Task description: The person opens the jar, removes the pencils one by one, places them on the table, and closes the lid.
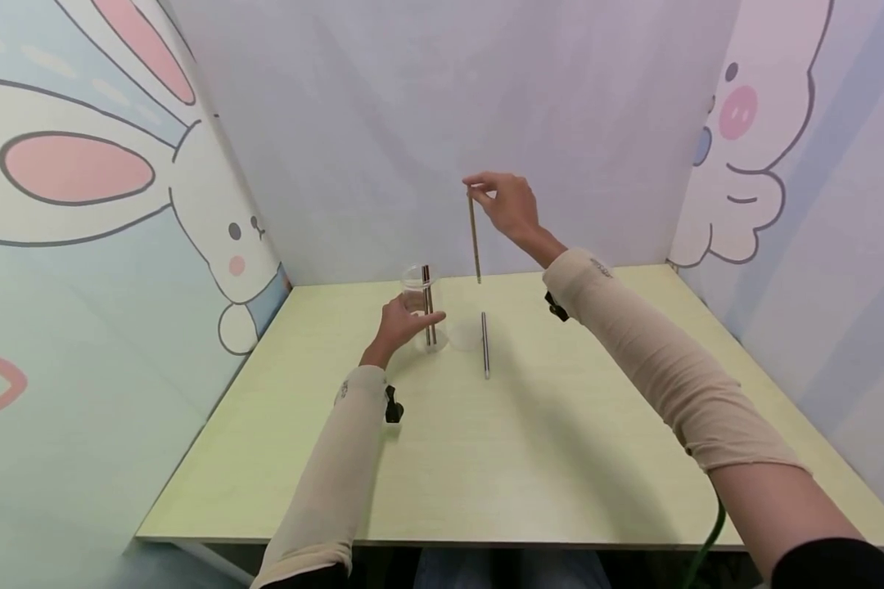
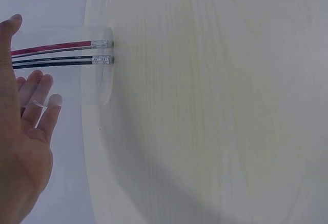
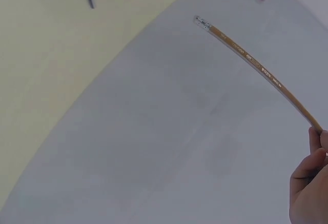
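Two pencils (image 1: 428, 303) stand inside a clear cup (image 2: 95, 88) on the worktop (image 1: 442, 474); the left hand (image 1: 400, 323) holds this cup with curled fingers. The right hand (image 1: 513, 204) has fingers clamped on a brown pencil (image 3: 256, 67) in the air, eraser end (image 3: 202, 22) down. One dark pencil (image 1: 485, 348) lies near the cup.

Cup (image 1: 411, 286): we count one.
Pencils (image 1: 475, 237): we count four; two inside the cup, one up and to its right, one lying to its right.
Hands: we see two; the left hand (image 1: 405, 321) at the cup, the right hand (image 1: 511, 204) up and to its right.
Sleeves (image 1: 346, 450): two, both nearer us than the cup.
Faint round shape (image 1: 466, 335): one, just right of the cup; we cannot tell what it is.
Table (image 1: 280, 458): one, under the cup.
Cartoon animals (image 1: 217, 229): two, one on each side of the cup.
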`<state>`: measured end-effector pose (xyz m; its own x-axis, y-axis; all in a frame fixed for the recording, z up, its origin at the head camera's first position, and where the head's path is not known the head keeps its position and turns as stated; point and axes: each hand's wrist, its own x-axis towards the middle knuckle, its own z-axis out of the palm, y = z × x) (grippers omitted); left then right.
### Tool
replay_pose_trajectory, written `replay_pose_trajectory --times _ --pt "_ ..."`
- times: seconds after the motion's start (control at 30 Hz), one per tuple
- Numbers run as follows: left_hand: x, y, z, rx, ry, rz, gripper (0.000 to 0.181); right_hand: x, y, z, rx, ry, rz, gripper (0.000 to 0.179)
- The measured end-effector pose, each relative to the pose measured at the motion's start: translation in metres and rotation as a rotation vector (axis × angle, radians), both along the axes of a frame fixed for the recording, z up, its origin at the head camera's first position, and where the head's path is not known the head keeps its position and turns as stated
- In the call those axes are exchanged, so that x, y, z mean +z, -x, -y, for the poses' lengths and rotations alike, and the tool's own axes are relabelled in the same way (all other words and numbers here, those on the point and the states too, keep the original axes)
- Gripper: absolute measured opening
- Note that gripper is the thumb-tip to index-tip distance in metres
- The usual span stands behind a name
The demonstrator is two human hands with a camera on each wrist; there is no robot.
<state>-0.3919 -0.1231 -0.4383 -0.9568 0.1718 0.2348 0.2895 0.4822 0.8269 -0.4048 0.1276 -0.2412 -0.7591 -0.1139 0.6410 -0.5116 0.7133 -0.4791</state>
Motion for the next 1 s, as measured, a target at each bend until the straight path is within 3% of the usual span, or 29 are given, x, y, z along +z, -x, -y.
replay_pose_trajectory --times 0.53,0.8,1.0 --pt "0.001 0.000 0.007 0.023 0.005 0.021 0.073 -0.076 -0.003 -0.022 0.017 -0.032 0.081 0.023" --pt "0.001 -0.004 0.006 0.007 -0.010 0.019 0.072 -0.108 -0.003 -0.019 0.025 -0.034 0.133 0.023" --pt "-0.003 -0.003 0.003 0.012 -0.012 0.015 0.077 -0.124 -0.006 -0.022 0.027 -0.045 0.164 0.022"
